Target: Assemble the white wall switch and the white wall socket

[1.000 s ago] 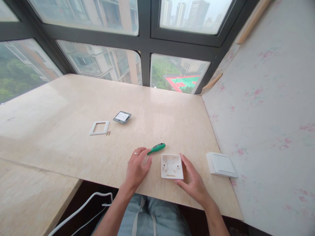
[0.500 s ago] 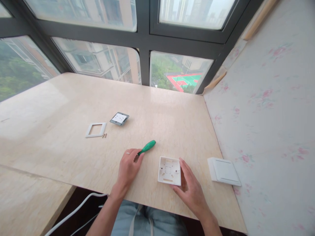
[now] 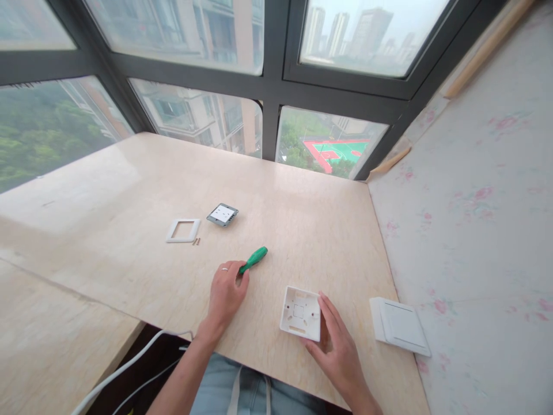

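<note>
— Where is the person's left hand (image 3: 224,294)?

— On the tabletop (image 3: 302,219), toward its near edge and a little left of the middle. The fingers are curled in narrow, with thumb and forefinger pinched on the near end of the green screwdriver (image 3: 254,259). The handle points away and to the right. The shaft is hidden under the fingers.

— And the right hand (image 3: 334,340)?

— It lies open, the fingers stretched out along the right side of the white mounting box (image 3: 300,311) and the thumb at the box's near right corner. It touches the box without closing round it.

— How does the box sit?

— It sits flat on the tabletop with its hollow side up, close to the near edge. It is to the right of the screwdriver and apart from it.

— What lies around them?

— A white switch plate (image 3: 401,325) sits to the right of the box, where the tabletop meets the flowered wall (image 3: 475,230). Whether it rests on the tabletop or is fixed to the wall cannot be told. Farther off to the left, a white frame (image 3: 184,230) lies flat with two small screws (image 3: 196,241) just beside its near right corner. A grey-rimmed socket insert (image 3: 222,214) lies a little farther away, to the right of the frame.

— Anything beyond the tabletop?

— A window (image 3: 332,150) stands along the far edge. A white cable (image 3: 129,369) runs below the near edge on the left, beside the person's forearm.
</note>
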A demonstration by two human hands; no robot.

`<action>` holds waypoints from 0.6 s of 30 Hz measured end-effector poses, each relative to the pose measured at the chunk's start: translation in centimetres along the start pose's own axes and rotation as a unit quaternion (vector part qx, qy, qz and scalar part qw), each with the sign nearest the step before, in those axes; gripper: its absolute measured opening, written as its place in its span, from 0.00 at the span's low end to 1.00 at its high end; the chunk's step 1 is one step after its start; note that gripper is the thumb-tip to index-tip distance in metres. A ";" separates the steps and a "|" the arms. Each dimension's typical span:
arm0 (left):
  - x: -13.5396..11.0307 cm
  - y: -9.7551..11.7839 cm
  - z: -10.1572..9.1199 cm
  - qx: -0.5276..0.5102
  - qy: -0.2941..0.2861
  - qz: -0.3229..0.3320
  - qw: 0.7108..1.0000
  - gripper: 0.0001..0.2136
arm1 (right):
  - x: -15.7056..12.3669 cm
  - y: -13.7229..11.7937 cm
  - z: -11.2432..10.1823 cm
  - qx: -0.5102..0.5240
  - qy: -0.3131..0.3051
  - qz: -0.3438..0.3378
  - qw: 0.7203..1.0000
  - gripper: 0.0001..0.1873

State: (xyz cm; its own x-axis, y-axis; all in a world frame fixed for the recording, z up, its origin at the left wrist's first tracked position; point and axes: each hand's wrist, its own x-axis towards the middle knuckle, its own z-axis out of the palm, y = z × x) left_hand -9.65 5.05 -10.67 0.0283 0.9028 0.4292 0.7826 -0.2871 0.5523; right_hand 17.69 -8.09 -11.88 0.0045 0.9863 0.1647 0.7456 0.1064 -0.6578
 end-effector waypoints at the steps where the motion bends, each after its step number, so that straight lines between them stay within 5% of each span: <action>1: 0.0 0.0 0.0 0.003 -0.001 0.001 1.000 0.08 | 0.0 0.1 0.0 -0.002 0.002 -0.004 1.000 0.41; 18: -0.7 0.4 -0.2 -0.009 -0.006 0.018 1.000 0.12 | 0.3 0.4 0.4 -0.018 0.020 -0.026 0.999 0.36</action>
State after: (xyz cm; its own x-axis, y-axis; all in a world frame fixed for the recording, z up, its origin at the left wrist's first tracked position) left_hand -9.47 4.21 -10.57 0.0631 0.8956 0.4403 0.7703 -0.3242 0.5490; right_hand 17.70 -7.68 -12.40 -0.0096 0.9737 0.2274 0.7694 0.1525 -0.6203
